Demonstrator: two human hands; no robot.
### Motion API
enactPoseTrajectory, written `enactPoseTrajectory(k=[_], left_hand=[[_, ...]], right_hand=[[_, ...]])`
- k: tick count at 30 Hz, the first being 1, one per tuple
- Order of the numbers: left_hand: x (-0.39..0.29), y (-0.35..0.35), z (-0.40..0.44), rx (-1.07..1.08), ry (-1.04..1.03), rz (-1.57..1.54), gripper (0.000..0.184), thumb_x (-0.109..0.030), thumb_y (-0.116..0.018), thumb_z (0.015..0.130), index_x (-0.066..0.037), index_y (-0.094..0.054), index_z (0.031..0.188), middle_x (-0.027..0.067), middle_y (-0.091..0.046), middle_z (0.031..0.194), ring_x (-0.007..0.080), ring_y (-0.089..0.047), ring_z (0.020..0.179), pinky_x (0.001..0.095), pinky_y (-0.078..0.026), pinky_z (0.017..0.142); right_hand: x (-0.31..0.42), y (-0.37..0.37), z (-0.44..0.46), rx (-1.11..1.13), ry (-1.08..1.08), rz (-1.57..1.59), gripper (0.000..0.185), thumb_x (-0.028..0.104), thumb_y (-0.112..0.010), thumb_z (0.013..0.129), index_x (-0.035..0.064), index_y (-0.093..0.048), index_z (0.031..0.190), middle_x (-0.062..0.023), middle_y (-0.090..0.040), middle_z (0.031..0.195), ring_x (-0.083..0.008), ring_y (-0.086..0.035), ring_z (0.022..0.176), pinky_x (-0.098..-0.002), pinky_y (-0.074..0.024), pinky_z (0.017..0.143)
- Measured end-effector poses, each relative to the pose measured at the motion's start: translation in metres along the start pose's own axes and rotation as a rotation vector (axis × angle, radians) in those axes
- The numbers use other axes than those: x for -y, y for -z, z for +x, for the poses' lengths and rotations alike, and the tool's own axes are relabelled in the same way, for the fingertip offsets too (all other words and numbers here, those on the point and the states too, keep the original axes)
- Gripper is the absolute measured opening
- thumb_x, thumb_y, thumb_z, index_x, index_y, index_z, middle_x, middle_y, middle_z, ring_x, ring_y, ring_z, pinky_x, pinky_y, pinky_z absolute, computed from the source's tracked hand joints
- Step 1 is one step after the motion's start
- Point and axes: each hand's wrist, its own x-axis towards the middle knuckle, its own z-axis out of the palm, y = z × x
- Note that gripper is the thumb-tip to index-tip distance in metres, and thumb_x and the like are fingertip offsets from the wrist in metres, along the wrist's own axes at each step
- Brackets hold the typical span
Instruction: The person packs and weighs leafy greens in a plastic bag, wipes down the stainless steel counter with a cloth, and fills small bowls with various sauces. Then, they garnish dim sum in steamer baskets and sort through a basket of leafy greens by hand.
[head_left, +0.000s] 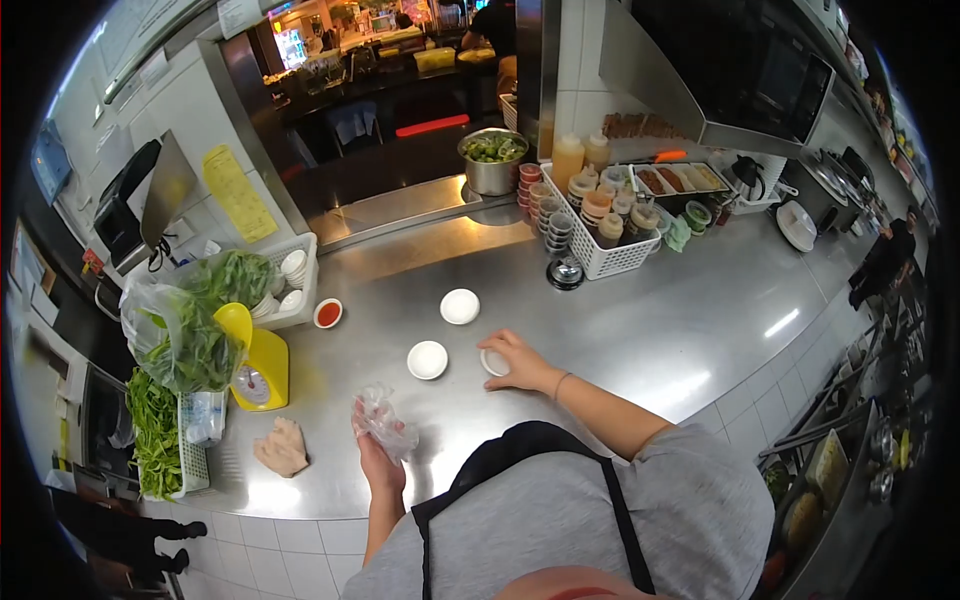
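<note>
My right hand [518, 362] has its fingers curled round the rim of a small white bowl [492, 364] on the steel counter. Two more small white dishes, a near bowl [427, 360] and a far bowl [460, 307], sit to the left of it. In my left hand [377, 462] is a crumpled clear plastic bag [388, 428], raised near the counter's front edge; what the bag contains, if anything, is unclear. A limp pale beige thing [282, 448] lies farther left. Behind it stands a yellow kitchen scale [264, 372] with a dial.
A dish of red sauce [328, 313] is beside a white basket [308, 285]. Bagged leafy greens [185, 340] crowd the left. A pot of greens [493, 165], a basket of squeeze bottles [605, 258] and a call bell [565, 274] stand at the back. Other people are farther off.
</note>
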Motion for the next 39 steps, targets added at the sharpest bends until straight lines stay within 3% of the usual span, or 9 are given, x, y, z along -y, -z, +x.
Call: enactPoseTrajectory(k=[4, 6, 9, 10, 12, 15, 23, 33, 39], left_hand=[[0.001, -0.034, -0.003, 0.041, -0.008, -0.013, 0.046, -0.032, -0.023, 0.096, -0.015, -0.027, 0.138, 0.0071, -0.041, 0.122, 0.0175, -0.047, 0.095, 0.0323, -0.042, 0.082], [0.000, -0.043, -0.006, 0.035, -0.032, -0.011, 0.046, -0.033, -0.023, 0.096, -0.015, -0.027, 0.138, 0.0069, -0.042, 0.120, 0.0173, -0.048, 0.090, 0.0323, -0.043, 0.081], [0.003, -0.043, -0.010, -0.016, -0.040, 0.003, 0.047, -0.034, -0.024, 0.096, -0.015, -0.026, 0.139, 0.0063, -0.044, 0.116, 0.0175, -0.049, 0.086, 0.0322, -0.044, 0.079], [0.006, -0.038, -0.011, -0.021, -0.044, 0.013, 0.047, -0.035, -0.025, 0.096, -0.015, -0.026, 0.139, 0.0059, -0.044, 0.115, 0.0175, -0.049, 0.085, 0.0321, -0.044, 0.079], [0.006, -0.030, -0.015, -0.051, -0.064, 0.024, 0.048, -0.035, -0.025, 0.096, -0.016, -0.025, 0.139, 0.0056, -0.044, 0.114, 0.0174, -0.049, 0.084, 0.0320, -0.044, 0.078], [0.002, -0.026, -0.022, -0.126, -0.095, 0.022, 0.049, -0.039, -0.027, 0.095, -0.017, -0.025, 0.139, 0.0051, -0.045, 0.112, 0.0171, -0.049, 0.083, 0.0314, -0.044, 0.077], [0.001, -0.031, -0.030, -0.240, -0.081, 0.043, 0.052, -0.045, -0.028, 0.095, -0.018, -0.026, 0.139, 0.0052, -0.048, 0.110, 0.0153, -0.050, 0.080, 0.0305, -0.045, 0.075], [-0.005, -0.029, -0.028, -0.110, -0.054, 0.100, 0.052, -0.045, -0.024, 0.095, -0.018, -0.024, 0.140, 0.0095, -0.044, 0.118, 0.0173, -0.052, 0.084, 0.0329, -0.046, 0.076], [-0.012, -0.028, -0.033, -0.018, -0.041, 0.092, 0.051, -0.044, -0.021, 0.096, -0.019, -0.023, 0.140, 0.0089, -0.045, 0.117, 0.0164, -0.051, 0.085, 0.0320, -0.046, 0.076]], right_hand=[[0.011, 0.029, 0.027, -0.140, 0.257, -0.191, 0.073, 0.038, -0.076, 0.063, 0.0121, -0.046, 0.124, -0.0153, -0.042, 0.125, -0.0350, -0.040, 0.116, -0.0408, -0.0318, 0.099], [0.004, 0.087, 0.063, -0.377, 0.320, -0.303, 0.072, 0.039, -0.073, 0.065, 0.0100, -0.044, 0.125, -0.0148, -0.046, 0.123, -0.0337, -0.041, 0.117, -0.0410, -0.0311, 0.099], [-0.021, 0.182, 0.123, -0.849, 0.169, -0.072, 0.051, 0.011, -0.068, 0.068, 0.0035, -0.046, 0.113, -0.0195, -0.049, 0.104, -0.0360, -0.047, 0.102, -0.0408, -0.0384, 0.090], [-0.062, 0.209, 0.151, -1.041, 0.112, -0.340, 0.052, 0.009, -0.068, 0.067, 0.0041, -0.045, 0.113, -0.0203, -0.047, 0.108, -0.0372, -0.046, 0.103, -0.0416, -0.0381, 0.091], [-0.100, 0.258, 0.182, -1.027, -0.106, -0.420, 0.059, 0.013, -0.068, 0.069, 0.0052, -0.040, 0.120, -0.0217, -0.045, 0.115, -0.0385, -0.043, 0.110, -0.0425, -0.0375, 0.093], [-0.144, 0.293, 0.218, -0.688, -0.455, -0.494, 0.075, 0.024, -0.076, 0.064, 0.0032, -0.036, 0.124, -0.0234, -0.048, 0.116, -0.0376, -0.043, 0.114, -0.0414, -0.0376, 0.095], [-0.160, 0.295, 0.228, -0.646, -0.417, -0.318, 0.072, 0.023, -0.080, 0.058, 0.0050, -0.039, 0.114, -0.0236, -0.050, 0.110, -0.0403, -0.050, 0.103, -0.0408, -0.0419, 0.089], [0.022, 0.322, 0.133, -1.393, 0.560, -0.414, 0.062, 0.020, -0.074, 0.069, 0.0050, -0.043, 0.121, -0.0150, -0.046, 0.113, -0.0312, -0.048, 0.101, -0.0381, -0.0399, 0.087], [0.091, 0.324, 0.053, -1.265, 0.551, -0.304, 0.052, 0.015, -0.072, 0.073, 0.0039, -0.047, 0.118, -0.0109, -0.049, 0.114, -0.0238, -0.048, 0.105, -0.0326, -0.0398, 0.089]])
